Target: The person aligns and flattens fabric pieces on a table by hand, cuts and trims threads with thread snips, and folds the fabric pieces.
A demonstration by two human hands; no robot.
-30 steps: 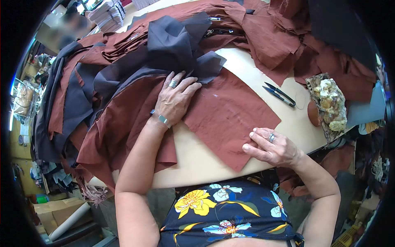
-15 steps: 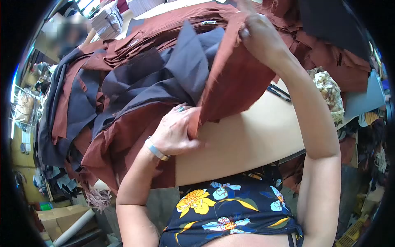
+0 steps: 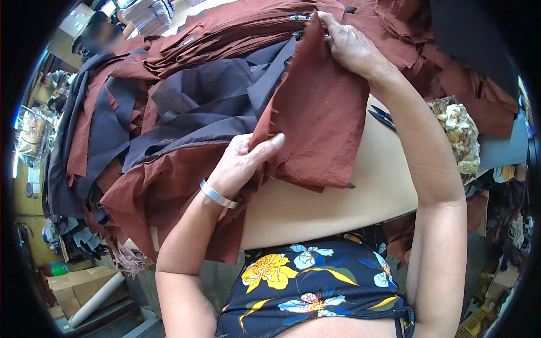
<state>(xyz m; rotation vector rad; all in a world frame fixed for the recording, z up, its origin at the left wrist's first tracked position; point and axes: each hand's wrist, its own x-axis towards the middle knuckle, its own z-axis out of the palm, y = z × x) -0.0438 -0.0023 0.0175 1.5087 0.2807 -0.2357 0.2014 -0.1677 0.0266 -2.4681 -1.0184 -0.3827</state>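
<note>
A rust-brown fabric piece [image 3: 321,112] is stretched between my two hands above the table. My right hand [image 3: 352,45] pinches its upper corner. Lower down, my left hand [image 3: 245,160] grips the near end of its left edge, thumb lying on top and the other fingers hidden under the cloth. That left edge looks slightly frayed. Dark navy fabric [image 3: 197,90] lies crumpled to the left, with more brown cloth [image 3: 169,174] beneath it and hanging over the table's front. Just beyond my right hand, a zipper pull [image 3: 300,18] shows on a stack of brown pieces [image 3: 242,28].
Black-handled snips [image 3: 383,118] lie on the beige tabletop [image 3: 332,211], near my right forearm. A bundle of whitish scraps [image 3: 457,135] sits at the right. More brown pieces [image 3: 462,84] are heaped at the back right. Another person [image 3: 98,34] is at the far left.
The brown piece has turned to show its broad face and hangs flatter. My left hand has moved up slightly, its thumb now on top of the cloth. My right hand still holds the upper corner.
</note>
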